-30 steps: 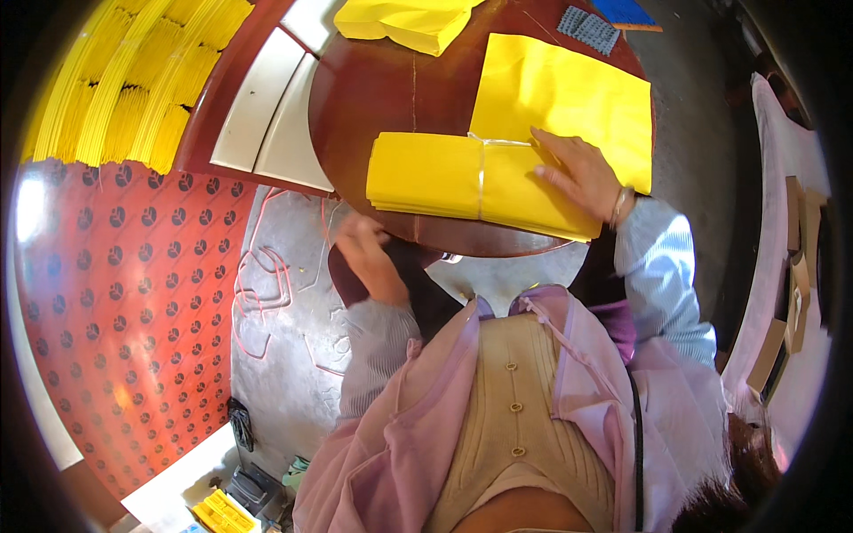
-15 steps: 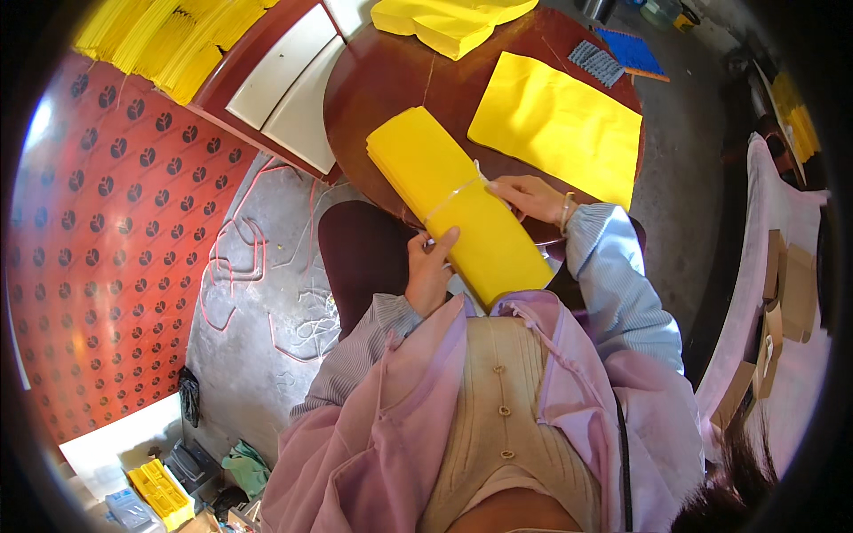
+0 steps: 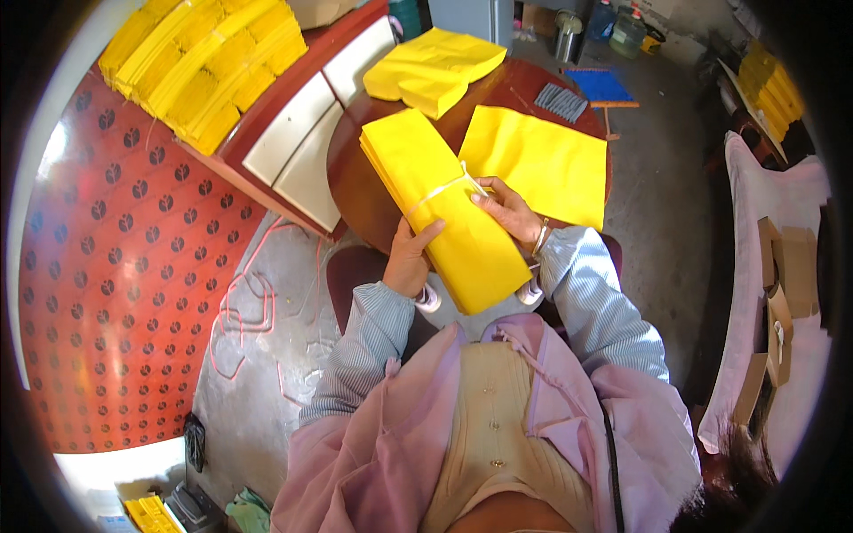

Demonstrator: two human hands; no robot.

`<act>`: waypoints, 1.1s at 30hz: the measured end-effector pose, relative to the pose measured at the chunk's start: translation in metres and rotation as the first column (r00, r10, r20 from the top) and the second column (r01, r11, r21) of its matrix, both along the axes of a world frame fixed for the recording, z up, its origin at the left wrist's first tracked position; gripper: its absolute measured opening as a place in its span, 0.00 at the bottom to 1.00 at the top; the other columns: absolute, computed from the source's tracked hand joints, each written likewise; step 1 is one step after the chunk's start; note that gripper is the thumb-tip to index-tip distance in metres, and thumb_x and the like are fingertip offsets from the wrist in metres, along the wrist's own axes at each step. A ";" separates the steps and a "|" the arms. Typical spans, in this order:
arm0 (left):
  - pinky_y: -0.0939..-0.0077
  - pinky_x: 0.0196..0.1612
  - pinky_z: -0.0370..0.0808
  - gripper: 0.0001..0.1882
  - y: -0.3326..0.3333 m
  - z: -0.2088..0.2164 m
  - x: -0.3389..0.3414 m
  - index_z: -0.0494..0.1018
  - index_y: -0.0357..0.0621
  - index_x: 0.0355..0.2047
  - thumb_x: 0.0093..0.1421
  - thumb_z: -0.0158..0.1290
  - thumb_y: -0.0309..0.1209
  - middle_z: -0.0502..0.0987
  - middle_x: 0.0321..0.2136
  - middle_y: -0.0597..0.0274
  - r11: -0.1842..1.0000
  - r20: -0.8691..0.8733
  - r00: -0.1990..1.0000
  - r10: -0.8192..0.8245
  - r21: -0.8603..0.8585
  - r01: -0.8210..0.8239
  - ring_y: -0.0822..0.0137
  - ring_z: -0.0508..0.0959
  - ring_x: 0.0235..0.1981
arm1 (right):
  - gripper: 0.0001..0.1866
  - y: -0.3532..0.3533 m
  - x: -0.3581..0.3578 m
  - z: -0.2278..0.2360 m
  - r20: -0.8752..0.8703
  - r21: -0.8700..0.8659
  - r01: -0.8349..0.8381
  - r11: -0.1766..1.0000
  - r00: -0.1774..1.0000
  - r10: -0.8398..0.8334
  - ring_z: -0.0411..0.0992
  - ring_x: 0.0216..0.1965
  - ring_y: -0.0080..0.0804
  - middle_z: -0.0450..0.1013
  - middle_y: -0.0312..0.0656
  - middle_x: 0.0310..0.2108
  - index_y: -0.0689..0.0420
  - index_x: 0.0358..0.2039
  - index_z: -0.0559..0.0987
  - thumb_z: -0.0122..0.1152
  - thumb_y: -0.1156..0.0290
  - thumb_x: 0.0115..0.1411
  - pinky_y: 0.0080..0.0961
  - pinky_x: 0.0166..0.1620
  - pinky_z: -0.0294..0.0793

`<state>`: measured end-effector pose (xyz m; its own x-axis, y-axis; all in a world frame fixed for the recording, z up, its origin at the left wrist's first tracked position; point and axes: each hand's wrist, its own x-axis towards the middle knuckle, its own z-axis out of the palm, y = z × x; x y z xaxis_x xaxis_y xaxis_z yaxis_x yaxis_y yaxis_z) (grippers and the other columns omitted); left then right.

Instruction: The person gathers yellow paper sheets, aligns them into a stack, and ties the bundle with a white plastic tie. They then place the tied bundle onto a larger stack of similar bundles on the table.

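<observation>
A thick bundle of folded yellow sheets (image 3: 471, 253), whose material I cannot tell, is held tilted over my lap, its far end above the round table. A thin pale tie (image 3: 438, 190) runs round its middle, with a loose end sticking up at the right. My left hand (image 3: 410, 257) grips the bundle's left edge, thumb on top and fingers hidden beneath. My right hand (image 3: 511, 210) holds the right edge near the tie, thumb on top. Just beyond lies a flat yellow sheet or stack (image 3: 542, 164) on the dark red round table (image 3: 351, 191).
A crumpled yellow piece (image 3: 431, 71) and a grey ridged pad (image 3: 561, 102) lie at the table's far side. Large yellow stacks (image 3: 204, 67) rest on a red cabinet with white drawers (image 3: 293, 151). Bent pink wires (image 3: 253, 302) lie on the floor at left. Cardboard boxes (image 3: 795, 266) stand at right.
Both hands have lifted the bundle off the table's near edge, and its lower end has come away from my jacket. My right hand's fingers have closed round its edge. The view has tipped farther ahead.
</observation>
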<state>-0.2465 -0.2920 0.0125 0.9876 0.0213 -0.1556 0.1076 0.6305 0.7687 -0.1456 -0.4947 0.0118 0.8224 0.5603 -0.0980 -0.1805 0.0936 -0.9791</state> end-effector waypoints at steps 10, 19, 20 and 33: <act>0.62 0.69 0.68 0.39 0.041 0.039 0.070 0.62 0.44 0.68 0.57 0.64 0.16 0.72 0.63 0.60 0.932 0.227 0.941 -0.249 0.320 0.170 0.61 0.71 0.65 | 0.47 -0.008 0.020 0.046 0.257 0.167 0.026 0.986 0.964 -0.069 0.68 0.66 0.38 0.67 0.43 0.69 0.49 0.73 0.60 0.75 0.82 0.57 0.39 0.69 0.69; 0.64 0.71 0.64 0.46 0.060 0.035 0.086 0.59 0.45 0.70 0.53 0.67 0.17 0.70 0.65 0.62 0.760 0.235 0.881 -0.411 0.621 0.189 0.62 0.69 0.67 | 0.55 -0.013 0.009 0.045 0.500 -0.027 0.083 0.996 0.864 -0.058 0.64 0.71 0.42 0.65 0.44 0.70 0.49 0.76 0.56 0.78 0.84 0.52 0.42 0.71 0.67; 0.64 0.71 0.63 0.49 0.062 0.037 0.085 0.56 0.46 0.72 0.52 0.69 0.19 0.68 0.66 0.61 0.722 0.219 0.880 -0.422 0.668 0.180 0.61 0.67 0.68 | 0.56 -0.014 0.007 0.046 0.500 -0.047 0.069 0.997 0.866 -0.036 0.64 0.70 0.43 0.65 0.45 0.70 0.49 0.76 0.55 0.79 0.82 0.51 0.42 0.71 0.66; 0.67 0.68 0.67 0.42 0.014 0.102 0.049 0.55 0.42 0.71 0.61 0.66 0.24 0.70 0.63 0.59 0.904 0.600 0.799 -0.044 0.364 -0.223 0.63 0.72 0.63 | 0.45 -0.001 -0.006 0.080 0.676 0.010 0.172 0.985 0.725 -0.134 0.70 0.64 0.41 0.73 0.46 0.61 0.55 0.67 0.67 0.82 0.58 0.54 0.37 0.67 0.67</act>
